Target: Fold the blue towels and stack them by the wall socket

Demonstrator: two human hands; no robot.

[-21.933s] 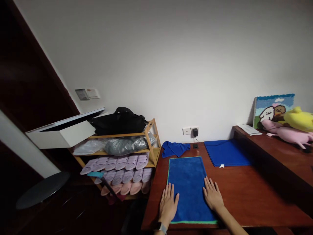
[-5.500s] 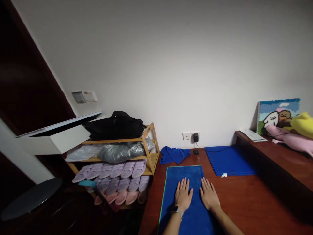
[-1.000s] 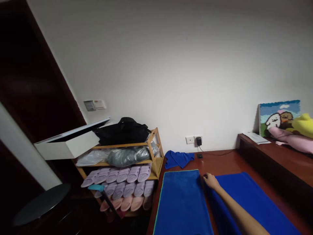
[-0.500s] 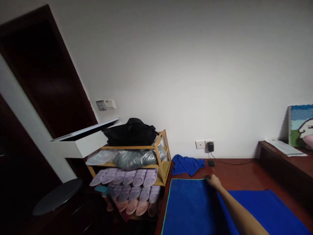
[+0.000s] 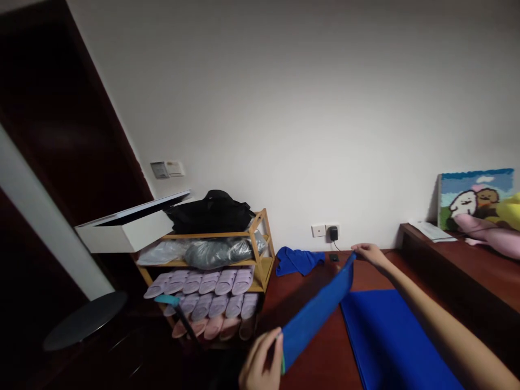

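Note:
A blue cloth (image 5: pixel 317 310) with a green edge is stretched in the air between my two hands, slanting up to the right. My left hand (image 5: pixel 263 362) pinches its near end at the bottom of the view. At the far end my right hand (image 5: pixel 369 254) pinches a corner, arm reaching in from the lower right. Below and to the right, another blue cloth (image 5: pixel 392 336) lies flat on the red-brown wooden surface (image 5: pixel 312 357). A crumpled blue cloth (image 5: pixel 298 261) lies near the wall, apart from both hands.
Left of the wooden surface stands a wooden shoe rack (image 5: pixel 260 254) with several slippers (image 5: pixel 209 283), a black bag (image 5: pixel 211 212) and a white box (image 5: pixel 125 235). A round stool (image 5: pixel 85 320) is farther left. An adapter (image 5: pixel 333 233) is plugged into the wall. Plush toys (image 5: pixel 491 235) lie at right.
The green-edged cloth has been lifted off the surface. My left hand has come into view holding one end. My right hand has risen with the other. The view has turned slightly right.

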